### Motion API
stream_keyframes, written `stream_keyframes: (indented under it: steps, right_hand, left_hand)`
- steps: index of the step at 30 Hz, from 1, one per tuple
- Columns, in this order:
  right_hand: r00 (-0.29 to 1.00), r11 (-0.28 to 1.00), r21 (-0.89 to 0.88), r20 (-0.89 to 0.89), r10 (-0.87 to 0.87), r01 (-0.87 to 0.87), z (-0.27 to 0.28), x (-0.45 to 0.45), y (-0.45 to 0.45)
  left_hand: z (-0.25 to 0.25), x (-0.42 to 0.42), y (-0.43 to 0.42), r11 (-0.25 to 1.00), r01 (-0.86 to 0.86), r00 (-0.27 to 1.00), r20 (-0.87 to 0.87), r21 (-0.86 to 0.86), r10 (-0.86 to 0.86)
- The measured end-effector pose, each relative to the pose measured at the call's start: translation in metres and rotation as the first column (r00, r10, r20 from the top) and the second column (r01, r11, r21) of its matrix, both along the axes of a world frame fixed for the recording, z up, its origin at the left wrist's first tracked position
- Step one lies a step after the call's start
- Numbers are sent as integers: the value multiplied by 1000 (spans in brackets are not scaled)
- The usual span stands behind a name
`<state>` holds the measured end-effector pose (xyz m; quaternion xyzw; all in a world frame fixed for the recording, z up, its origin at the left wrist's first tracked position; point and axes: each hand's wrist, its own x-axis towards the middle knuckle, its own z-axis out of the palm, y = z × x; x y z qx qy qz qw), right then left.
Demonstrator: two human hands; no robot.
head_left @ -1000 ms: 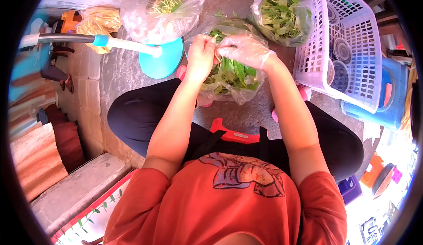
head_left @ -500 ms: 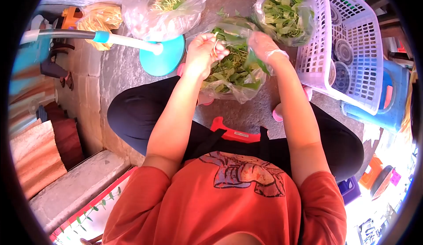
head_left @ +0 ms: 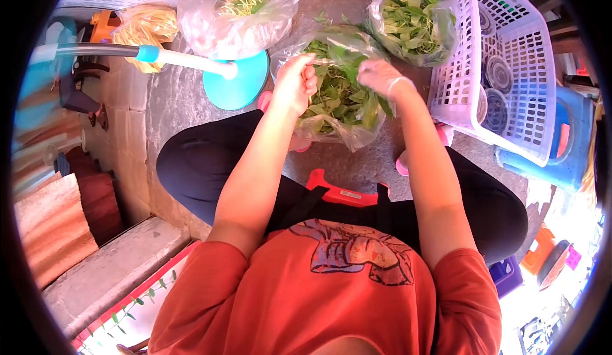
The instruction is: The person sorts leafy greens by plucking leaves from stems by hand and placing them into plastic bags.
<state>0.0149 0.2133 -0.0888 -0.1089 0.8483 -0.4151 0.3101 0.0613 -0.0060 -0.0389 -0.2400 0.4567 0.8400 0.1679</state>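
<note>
My left hand point(head_left: 297, 83) is bare and closed in a fist above the left side of an open clear plastic bag point(head_left: 347, 135). Pale stems show at its fingers. Leafy green stems point(head_left: 338, 100) fill the bag in front of me. My right hand point(head_left: 381, 78) wears a thin clear glove and is closed over the bag's right side, its fingertips at a leafy sprig point(head_left: 352, 68). A thin pale stem seems to run between both hands. How far each hand's fingers wrap is partly hidden.
Another bag of leaves point(head_left: 414, 23) stands at the back right, beside a white plastic basket point(head_left: 475, 87). A bag with pale stems point(head_left: 245, 4) lies back left, near a round turquoise base point(head_left: 236, 87) with a pole. A blue container point(head_left: 567, 157) sits far right.
My left hand has turned and closed into a tighter fist. My right hand has shifted slightly, its fingers now pointing left toward the sprig above the bag.
</note>
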Motion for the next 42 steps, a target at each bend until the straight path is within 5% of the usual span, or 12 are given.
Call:
stream_keyframes:
  steps: [2, 5, 11, 15, 17, 22, 26, 31, 33, 37, 41, 42]
  right_hand:
    - [998, 993, -97, -4, -67, 67, 21, -8, 12]
    - [992, 982, -136, 8, -128, 128, 26, -15, 20]
    - [994, 993, -68, 63, -90, 95, 26, -7, 14]
    - [997, 999, -13, -72, 31, -32, 10, -8, 13]
    - [999, 987, -160, -47, 26, -33, 18, -9, 15]
    - [996, 956, -282, -7, 87, -85, 54, -10, 12]
    - [989, 958, -275, 95, 112, -83, 81, -1, -2]
    - [958, 895, -358, 198, -207, 267, 42, -9, 0]
    - [898, 831, -342, 128, -420, 438, 30, -18, 9]
    - [846, 707, -466, 330, -419, 532, 51, -19, 22]
    - [884, 812, -350, 160, -439, 467, 44, -15, 18]
    - [916, 861, -313, 161, -368, 401, 47, -16, 17]
  left_hand:
    - [-1, 7, 20, 901, 83, 985, -101, -425, -139]
    - [-36, 22, 31, 472, 343, 805, -5, -812, -594]
    - [-52, 53, 46, -149, 477, 476, 397, -866, -784]
    - [-52, 27, 31, 340, 349, 753, 45, -873, -657]
    - [-34, 9, 23, 686, 298, 873, -101, -664, -478]
    - [7, -3, 10, 938, 240, 959, -85, -251, -269]
    - [13, 0, 18, 945, 257, 958, -75, -203, -277]
    - [1, 2, 24, 942, 132, 983, -84, -309, -165]
    - [-33, 11, 32, 840, 93, 941, -229, -535, -250]
    - [-59, 47, 56, 381, 408, 747, 63, -830, -662]
    - [-52, 59, 65, 10, 322, 565, 184, -947, -804]
    - [-55, 54, 64, 57, 252, 610, 112, -966, -785]
